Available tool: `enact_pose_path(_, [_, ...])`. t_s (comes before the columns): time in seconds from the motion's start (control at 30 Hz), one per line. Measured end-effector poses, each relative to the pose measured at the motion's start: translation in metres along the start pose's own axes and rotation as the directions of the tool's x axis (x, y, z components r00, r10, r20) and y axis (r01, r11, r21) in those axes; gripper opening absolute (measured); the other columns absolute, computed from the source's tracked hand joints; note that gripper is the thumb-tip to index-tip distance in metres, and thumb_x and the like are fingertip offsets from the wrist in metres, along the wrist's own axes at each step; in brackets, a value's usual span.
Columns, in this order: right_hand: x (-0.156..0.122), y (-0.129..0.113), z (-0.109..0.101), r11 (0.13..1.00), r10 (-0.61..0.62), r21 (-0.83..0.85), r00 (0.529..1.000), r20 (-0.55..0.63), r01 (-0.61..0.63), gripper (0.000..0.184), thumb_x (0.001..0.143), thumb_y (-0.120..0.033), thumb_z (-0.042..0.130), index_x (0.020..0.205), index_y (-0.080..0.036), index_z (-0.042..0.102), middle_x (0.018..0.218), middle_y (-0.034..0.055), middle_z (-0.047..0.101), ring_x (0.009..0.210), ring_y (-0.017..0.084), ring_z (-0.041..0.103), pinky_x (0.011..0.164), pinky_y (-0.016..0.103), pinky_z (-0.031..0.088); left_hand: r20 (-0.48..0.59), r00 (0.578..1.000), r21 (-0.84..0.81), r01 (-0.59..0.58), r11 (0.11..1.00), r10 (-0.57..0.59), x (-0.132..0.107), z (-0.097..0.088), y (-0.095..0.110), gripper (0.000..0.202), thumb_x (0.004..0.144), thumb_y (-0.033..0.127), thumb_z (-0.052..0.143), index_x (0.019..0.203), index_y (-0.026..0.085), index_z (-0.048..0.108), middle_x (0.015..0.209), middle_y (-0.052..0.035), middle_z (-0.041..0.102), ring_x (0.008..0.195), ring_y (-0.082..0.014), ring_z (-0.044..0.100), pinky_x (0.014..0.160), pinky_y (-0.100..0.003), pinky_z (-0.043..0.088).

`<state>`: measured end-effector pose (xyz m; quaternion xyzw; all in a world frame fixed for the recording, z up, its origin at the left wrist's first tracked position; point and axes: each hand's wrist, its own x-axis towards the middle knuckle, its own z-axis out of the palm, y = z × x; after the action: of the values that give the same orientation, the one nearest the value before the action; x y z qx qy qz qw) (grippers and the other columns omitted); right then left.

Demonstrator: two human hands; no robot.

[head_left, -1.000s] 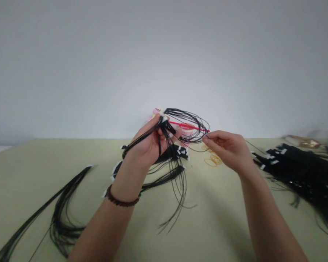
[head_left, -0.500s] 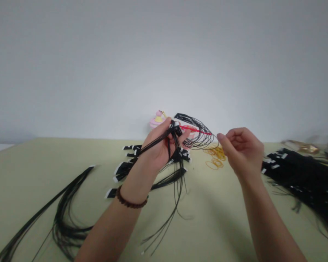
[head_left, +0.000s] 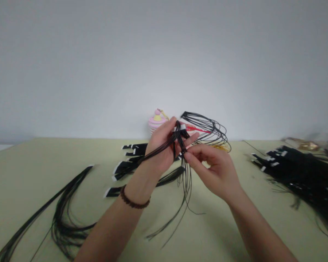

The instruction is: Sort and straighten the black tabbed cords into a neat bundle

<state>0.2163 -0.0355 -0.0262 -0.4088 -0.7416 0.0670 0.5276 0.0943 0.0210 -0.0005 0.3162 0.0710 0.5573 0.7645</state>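
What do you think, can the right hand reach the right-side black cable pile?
Probably yes: the right hand seems to pinch wires, but nothing visible blocks its way to the black cable pile.

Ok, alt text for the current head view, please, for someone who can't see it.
A left hand holds a looped bundle of black wires; the right hand touches its hanging strands. More black wires lie on both sides of a pale green table.

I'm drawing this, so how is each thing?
Thin black wire bundle: partly looped, ends dangling
Left hand: holding it
Right hand: pinching it
Brown beaded bracelet: worn
Long black wires, left: curved
Black wires, right: piled
Pink cupcake-shaped thing: upright, partly hidden
Thin red strip: slanting
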Motion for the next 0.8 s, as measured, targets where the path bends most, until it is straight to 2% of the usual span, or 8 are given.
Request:
enact_pose_path(0.17, [0.000,-0.005,-0.005,0.999,-0.007,0.035,1.000,0.023,0.006,0.011,0.083,-0.019,0.056,0.074,-0.015,0.061,0.068,-0.0003,0.061,0.059,0.008,0.052,0.055,0.019,0.041,0.028,0.999,-0.014,-0.038,0.999,0.038,-0.002,0.000,-0.003,0.018,0.087,0.016,0.049,0.075,0.012,0.061,0.066,0.0001,0.063,0.060,-0.0119,0.064,0.073,-0.039,0.060])
enact_pose_path(0.3, [0.000,-0.005,-0.003,0.982,0.035,0.184,0.999,0.032,-0.040,0.019,0.086,-0.020,0.051,0.071,-0.015,0.061,0.070,0.0009,0.062,0.065,0.010,0.054,0.061,0.021,0.043,0.079,0.996,-0.041,-0.042,0.998,0.045,-0.003,-0.002,-0.004,0.025,0.089,0.018,0.045,0.071,0.010,0.061,0.065,-0.0011,0.064,0.061,-0.0135,0.066,0.072,-0.040,0.059])
enact_pose_path(0.5, [-0.002,0.003,0.001,0.912,0.135,0.387,0.990,0.031,-0.136,0.004,0.079,-0.021,0.063,0.081,-0.018,0.065,0.078,0.0020,0.066,0.067,0.011,0.058,0.062,0.024,0.048,0.220,0.975,-0.066,-0.017,0.998,0.031,-0.004,-0.008,-0.006,0.030,0.090,0.019,0.043,0.071,0.009,0.065,0.066,-0.0037,0.068,0.068,-0.0165,0.068,0.077,-0.037,0.058])
enact_pose_path(0.63, [-0.002,0.002,0.004,0.876,0.184,0.448,0.982,0.031,-0.179,0.005,0.079,-0.021,0.063,0.076,-0.018,0.063,0.067,-0.0008,0.064,0.059,0.008,0.056,0.056,0.020,0.048,0.198,0.980,-0.010,-0.027,1.000,0.029,-0.006,-0.008,-0.007,0.033,0.090,0.021,0.042,0.071,0.011,0.066,0.068,-0.0041,0.070,0.068,-0.0166,0.068,0.077,-0.034,0.058])
enact_pose_path(0.73, [-0.003,0.002,0.007,0.876,0.235,0.439,0.972,-0.028,-0.199,0.006,0.077,-0.023,0.066,0.080,-0.018,0.066,0.073,0.0009,0.067,0.060,0.010,0.059,0.058,0.021,0.049,0.189,0.980,0.040,-0.076,0.996,0.068,-0.006,-0.006,-0.007,0.031,0.090,0.020,0.043,0.070,0.012,0.066,0.065,-0.0021,0.068,0.067,-0.0149,0.068,0.079,-0.035,0.057])
enact_pose_path(0.8, [-0.004,0.002,0.008,0.899,0.226,0.397,0.973,-0.056,-0.186,0.011,0.077,-0.025,0.066,0.085,-0.019,0.069,0.077,0.0021,0.068,0.063,0.011,0.060,0.060,0.023,0.049,0.199,0.973,0.115,-0.144,0.983,0.119,-0.005,-0.007,-0.009,0.028,0.087,0.023,0.048,0.068,0.014,0.066,0.063,-0.0018,0.067,0.065,-0.0146,0.067,0.077,-0.035,0.057])
